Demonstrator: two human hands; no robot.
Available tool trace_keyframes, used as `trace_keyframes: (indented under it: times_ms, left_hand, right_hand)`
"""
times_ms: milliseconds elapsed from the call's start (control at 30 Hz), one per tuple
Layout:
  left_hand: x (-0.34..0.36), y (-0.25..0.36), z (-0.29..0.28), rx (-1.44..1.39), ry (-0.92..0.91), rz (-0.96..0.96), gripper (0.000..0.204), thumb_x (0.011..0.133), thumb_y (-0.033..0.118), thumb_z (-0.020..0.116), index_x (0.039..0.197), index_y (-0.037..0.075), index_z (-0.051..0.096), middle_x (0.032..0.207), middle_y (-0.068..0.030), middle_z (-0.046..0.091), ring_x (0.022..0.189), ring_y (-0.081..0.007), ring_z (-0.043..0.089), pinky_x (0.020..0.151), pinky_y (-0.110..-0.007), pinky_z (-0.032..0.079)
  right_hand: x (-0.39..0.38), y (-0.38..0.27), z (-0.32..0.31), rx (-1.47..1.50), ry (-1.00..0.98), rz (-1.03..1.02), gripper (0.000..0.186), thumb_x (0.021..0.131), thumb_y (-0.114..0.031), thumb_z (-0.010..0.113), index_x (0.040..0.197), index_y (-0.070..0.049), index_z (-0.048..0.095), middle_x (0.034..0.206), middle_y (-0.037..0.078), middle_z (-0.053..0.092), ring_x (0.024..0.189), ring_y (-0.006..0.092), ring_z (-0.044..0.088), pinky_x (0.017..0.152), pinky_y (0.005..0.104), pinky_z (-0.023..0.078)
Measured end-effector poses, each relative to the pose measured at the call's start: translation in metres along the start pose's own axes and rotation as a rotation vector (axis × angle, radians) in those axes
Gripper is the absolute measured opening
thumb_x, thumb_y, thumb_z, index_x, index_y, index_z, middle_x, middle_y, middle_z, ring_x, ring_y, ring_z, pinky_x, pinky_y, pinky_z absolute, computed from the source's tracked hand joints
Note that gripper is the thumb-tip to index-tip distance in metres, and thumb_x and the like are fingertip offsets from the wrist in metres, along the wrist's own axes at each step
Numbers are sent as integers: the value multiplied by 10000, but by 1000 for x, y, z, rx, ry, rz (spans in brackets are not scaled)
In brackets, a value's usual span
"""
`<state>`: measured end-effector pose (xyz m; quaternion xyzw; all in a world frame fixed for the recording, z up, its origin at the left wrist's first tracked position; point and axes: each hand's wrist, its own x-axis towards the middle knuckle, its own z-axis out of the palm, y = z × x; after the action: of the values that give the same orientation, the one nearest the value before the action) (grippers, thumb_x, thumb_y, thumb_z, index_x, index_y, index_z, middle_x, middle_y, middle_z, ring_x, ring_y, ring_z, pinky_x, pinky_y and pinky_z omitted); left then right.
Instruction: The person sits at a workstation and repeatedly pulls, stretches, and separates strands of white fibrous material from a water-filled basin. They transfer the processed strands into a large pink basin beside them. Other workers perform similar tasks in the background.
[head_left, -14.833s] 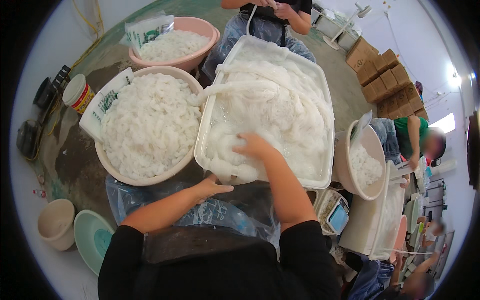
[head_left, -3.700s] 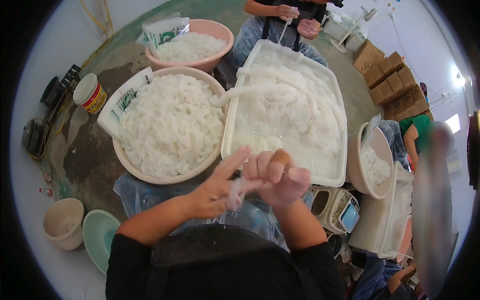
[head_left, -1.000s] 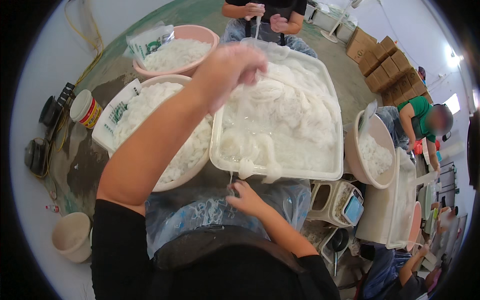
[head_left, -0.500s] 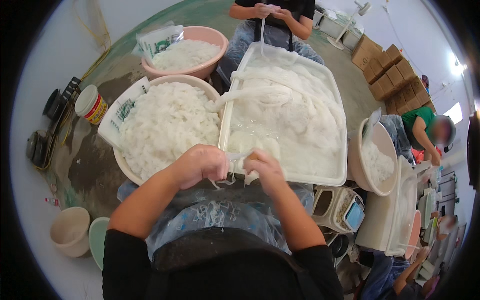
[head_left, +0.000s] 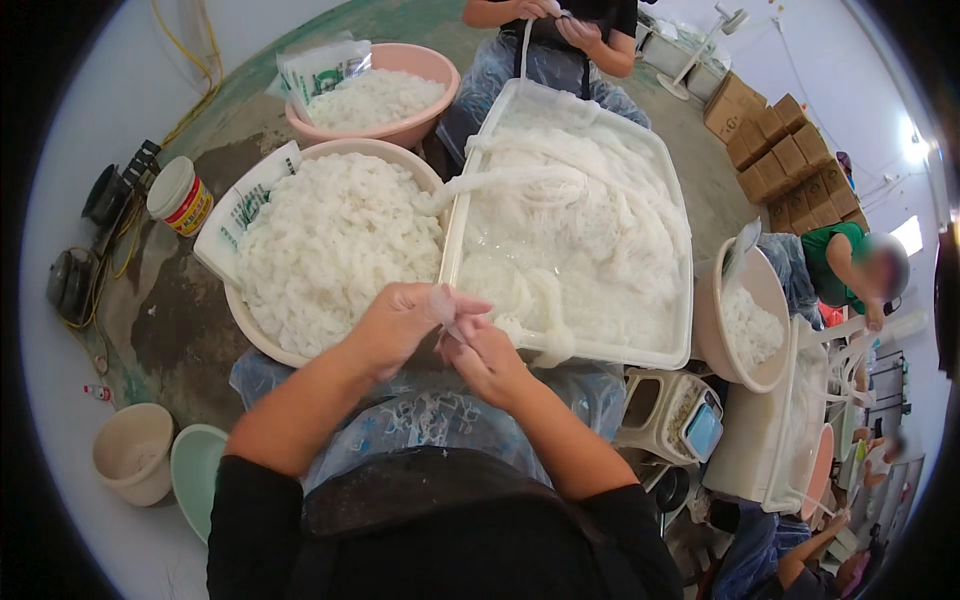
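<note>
Close together above the near left corner of a white tray [head_left: 630, 357], both my hands work on one short piece of wet, whitish translucent strand, like sausage casing [head_left: 442, 304]. My left hand [head_left: 398, 325] pinches it, the ends of some fingers stretched past it. My right hand [head_left: 490, 366] closes on its lower end, fingertips partly hidden. A heap of similar white strands [head_left: 590, 220] lies wet in the tray, and a thick loop [head_left: 551, 315] hangs over its near rim. Left of it stands a pale basin [head_left: 262, 340] piled with white, fluffy-looking strands [head_left: 330, 250].
A pink basin [head_left: 445, 115] and a white bucket [head_left: 178, 195] stand farther left. On the right are another filled basin [head_left: 782, 370] and a stool holding a blue-screened scale [head_left: 703, 430]. Across the tray a co-worker's hands [head_left: 575, 30] hold a strand.
My hands have come together and shifted slightly left, the casing now between them. A thick loop now hangs over the tray's near rim. The co-worker opposite has moved both hands slightly.
</note>
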<state>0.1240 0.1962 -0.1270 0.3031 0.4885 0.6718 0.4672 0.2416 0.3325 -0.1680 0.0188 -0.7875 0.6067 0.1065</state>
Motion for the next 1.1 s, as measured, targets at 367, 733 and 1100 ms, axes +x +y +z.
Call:
trace_keyframes:
  times_ms: [367,733,1100]
  left_hand:
    - [2,3,-8,1242,-96,633,98,843,126,605,884,55,551,964,-78,640,944,-244,617,931,-394,436]
    - [-21,27,11,1492,220,719,150,961,180,443,1010,47,490,1061,-151,625,935,-268,606,772,-359,488]
    - [-32,32,-20,75,-38,-441,182,978,272,427,971,92,453,650,-106,614,417,-44,313,392,-185,231]
  right_hand:
    - [-9,-11,-20,-215,48,110,187,818,-152,489,716,5,488,693,135,468,672,275,481,629,386,396]
    - [-17,-29,-27,256,162,305,214,829,-158,516,1008,-39,519,840,75,508,781,185,503,740,276,416]
    - [-11,5,1,-301,47,-123,165,752,-165,487,697,-16,530,724,202,546,677,391,529,608,450,426]
